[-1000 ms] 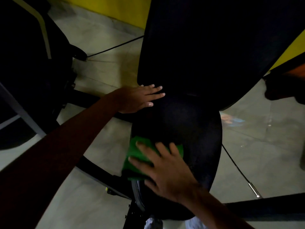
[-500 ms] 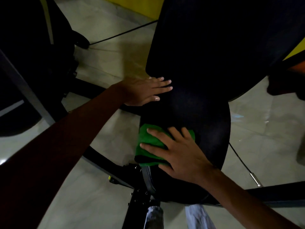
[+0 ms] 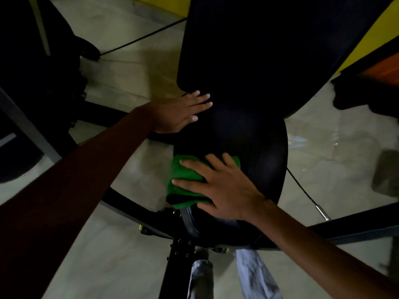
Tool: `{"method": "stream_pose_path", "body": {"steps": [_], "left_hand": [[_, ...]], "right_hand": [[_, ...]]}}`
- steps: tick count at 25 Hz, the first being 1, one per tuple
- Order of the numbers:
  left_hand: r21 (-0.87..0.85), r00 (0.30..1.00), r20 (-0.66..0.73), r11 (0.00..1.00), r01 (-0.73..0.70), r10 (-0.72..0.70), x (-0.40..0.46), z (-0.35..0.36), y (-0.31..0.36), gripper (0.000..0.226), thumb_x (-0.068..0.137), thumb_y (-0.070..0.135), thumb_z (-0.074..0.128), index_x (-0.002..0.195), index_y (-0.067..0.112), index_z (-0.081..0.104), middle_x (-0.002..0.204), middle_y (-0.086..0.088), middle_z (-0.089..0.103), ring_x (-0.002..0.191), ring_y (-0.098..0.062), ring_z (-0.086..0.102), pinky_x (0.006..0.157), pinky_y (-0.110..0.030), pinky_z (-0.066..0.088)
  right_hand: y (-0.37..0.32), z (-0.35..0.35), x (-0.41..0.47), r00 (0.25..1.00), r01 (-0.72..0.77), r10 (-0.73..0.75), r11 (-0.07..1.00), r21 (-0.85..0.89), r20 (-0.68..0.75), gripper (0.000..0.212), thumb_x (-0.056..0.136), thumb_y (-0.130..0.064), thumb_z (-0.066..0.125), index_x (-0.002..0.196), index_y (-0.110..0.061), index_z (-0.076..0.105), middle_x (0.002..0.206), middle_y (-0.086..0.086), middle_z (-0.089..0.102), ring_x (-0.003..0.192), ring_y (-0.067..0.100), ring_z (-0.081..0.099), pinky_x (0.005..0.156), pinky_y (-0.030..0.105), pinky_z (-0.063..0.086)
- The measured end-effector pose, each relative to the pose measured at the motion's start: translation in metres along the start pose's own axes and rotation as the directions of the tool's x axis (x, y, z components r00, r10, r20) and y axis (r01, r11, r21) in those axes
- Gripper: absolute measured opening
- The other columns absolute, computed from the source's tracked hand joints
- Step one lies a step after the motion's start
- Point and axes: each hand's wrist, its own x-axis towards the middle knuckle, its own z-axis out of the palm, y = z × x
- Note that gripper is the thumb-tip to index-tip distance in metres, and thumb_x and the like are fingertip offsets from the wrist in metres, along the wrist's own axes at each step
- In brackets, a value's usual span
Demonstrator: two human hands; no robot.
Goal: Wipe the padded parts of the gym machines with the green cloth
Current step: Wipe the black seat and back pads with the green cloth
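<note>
The folded green cloth [image 3: 187,180] is pressed flat against the left side of the rounded black padded seat [image 3: 254,147] by the right hand [image 3: 220,186], fingers straight and spread wide over it, nothing pinched or curled round. One edge of the cloth is draped over the seat's left rim. A bit further up, the left hand [image 3: 179,114] is laid flat on the far left edge of the same seat, fingers straight and close together, nothing held, right below the lower corner of the big black padded backrest [image 3: 269,44]. The seat is carried on a black metal frame [image 3: 179,253] with bolt holes, and a thin black cable [image 3: 302,188] is seen trailing over the pale grey floor [image 3: 129,266] to the right. It's pretty dim, so finer detail can't be made out.
</note>
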Motion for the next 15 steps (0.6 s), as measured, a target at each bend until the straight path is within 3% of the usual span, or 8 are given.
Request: {"method": "stream_pose_path", "body": {"steps": [3, 9, 15], "left_hand": [[0.025, 0.998, -0.065, 1.000, 0.004, -0.003, -0.002, 0.008, 0.005, 0.061, 0.097, 0.036, 0.020, 0.148, 0.003, 0.025, 0.156, -0.017, 0.018, 0.146, -0.031, 0.012, 0.115, -0.027, 0.004], [0.107, 0.996, -0.092, 0.994, 0.014, -0.004, -0.005, 0.011, 0.013, 0.066, 0.095, 0.038, 0.017, 0.146, -0.001, 0.029, 0.154, -0.021, 0.024, 0.143, -0.035, 0.020, 0.116, -0.037, 0.015], [0.165, 0.995, -0.097, 0.986, 0.036, -0.020, -0.008, 0.016, 0.016, 0.065, 0.096, 0.040, 0.021, 0.145, -0.002, 0.029, 0.153, -0.022, 0.025, 0.143, -0.035, 0.023, 0.116, -0.041, 0.020]], "right_hand": [[-0.001, -0.002, -0.005, 1.000, 0.018, -0.018, 1.000, -0.001, 0.008, 0.070, 0.063, -0.054, 0.072, 0.130, -0.039, 0.055, 0.139, 0.001, 0.049, 0.105, 0.026, 0.038, 0.083, 0.043, 0.045], [-0.006, -0.001, 0.003, 0.998, -0.060, 0.059, 0.998, -0.026, -0.025, 0.063, 0.067, -0.053, 0.066, 0.128, -0.037, 0.056, 0.138, 0.002, 0.049, 0.104, 0.026, 0.038, 0.081, 0.043, 0.044], [-0.033, -0.007, -0.035, 0.992, 0.114, -0.113, 0.993, -0.008, 0.055, 0.073, 0.061, -0.060, 0.072, 0.128, -0.041, 0.054, 0.139, -0.001, 0.049, 0.106, 0.024, 0.041, 0.082, 0.042, 0.048]]}}
